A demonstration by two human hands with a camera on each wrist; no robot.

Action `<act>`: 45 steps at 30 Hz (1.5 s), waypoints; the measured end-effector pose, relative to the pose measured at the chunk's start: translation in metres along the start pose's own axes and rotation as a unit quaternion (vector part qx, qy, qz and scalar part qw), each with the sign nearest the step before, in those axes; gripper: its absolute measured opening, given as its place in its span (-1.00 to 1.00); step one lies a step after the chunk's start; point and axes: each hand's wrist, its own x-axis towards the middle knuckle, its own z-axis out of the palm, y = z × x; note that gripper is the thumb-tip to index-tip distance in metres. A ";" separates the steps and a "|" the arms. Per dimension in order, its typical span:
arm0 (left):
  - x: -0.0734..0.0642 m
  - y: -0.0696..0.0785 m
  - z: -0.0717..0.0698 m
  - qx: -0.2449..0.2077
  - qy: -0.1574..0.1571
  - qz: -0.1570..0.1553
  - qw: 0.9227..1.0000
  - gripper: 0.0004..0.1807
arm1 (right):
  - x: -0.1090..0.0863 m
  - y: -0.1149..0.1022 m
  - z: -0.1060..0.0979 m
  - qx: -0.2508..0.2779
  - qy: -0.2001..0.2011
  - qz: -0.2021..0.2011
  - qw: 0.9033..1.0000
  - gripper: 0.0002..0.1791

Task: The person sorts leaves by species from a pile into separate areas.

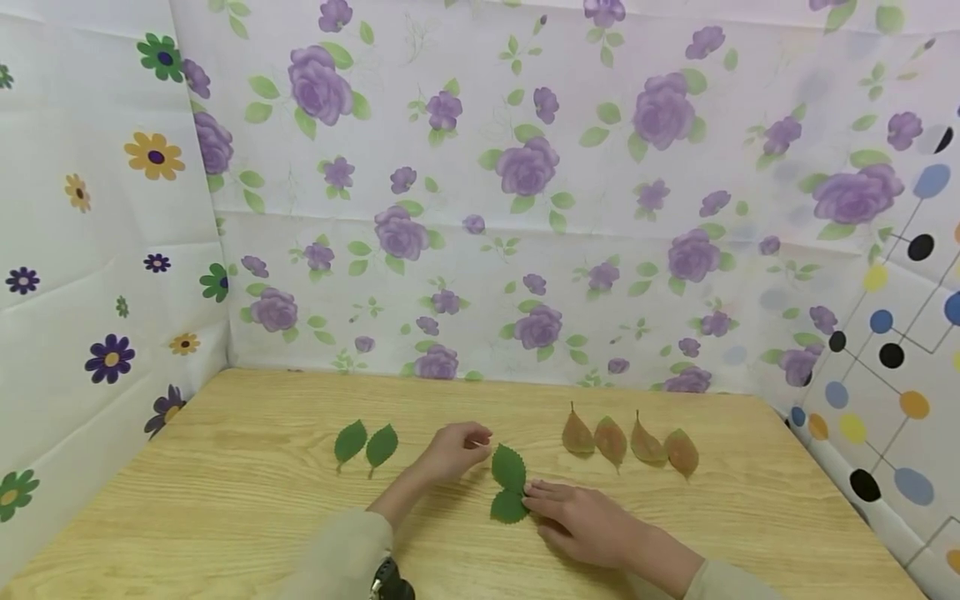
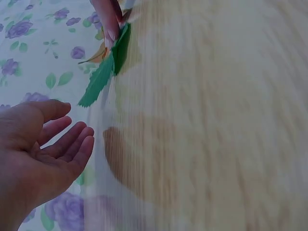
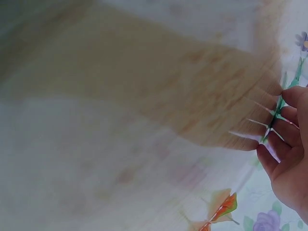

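Two green serrated leaves lie one above the other on the table's middle, an upper leaf [image 1: 509, 467] and a lower leaf [image 1: 508, 506], meeting at their ends. My right hand [image 1: 588, 521] touches their right side with its fingertips, fingers stretched out; the right wrist view shows the fingertips along the green leaf edge. Just left of the upper leaf, my left hand [image 1: 452, 452] hovers with loosely bent fingers. In the left wrist view this left hand [image 2: 50, 149] holds nothing, and the green leaf [image 2: 98, 82] is apart from it.
Two more green leaves, one [image 1: 350, 442] beside another [image 1: 382, 446], lie to the left. Several reddish-brown leaves [image 1: 609, 440] form a row at the right. The wooden table [image 1: 225, 500] ends at a flowered cloth [image 1: 480, 275] behind, with patterned cloths at both sides.
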 end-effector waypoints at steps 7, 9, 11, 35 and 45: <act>0.007 0.010 0.012 -0.006 -0.010 -0.015 1.000 -0.66 | 0.001 0.000 -0.001 0.004 -0.004 0.002 1.000 -0.56; 0.008 0.011 0.014 -0.004 -0.010 -0.018 1.000 -0.66 | 0.001 0.000 -0.001 0.005 -0.006 0.002 1.000 -0.56; 0.008 0.011 0.017 -0.002 -0.010 -0.020 1.000 -0.66 | 0.002 0.000 -0.001 0.006 -0.007 0.004 1.000 -0.56; 0.008 -0.004 0.025 -0.103 0.084 -0.098 0.986 -0.73 | 0.001 0.002 0.002 -0.023 0.009 -0.023 0.999 -0.63; 0.001 -0.011 0.012 -0.152 0.092 -0.095 0.979 -0.70 | 0.000 0.001 0.002 -0.026 0.014 -0.023 0.999 -0.63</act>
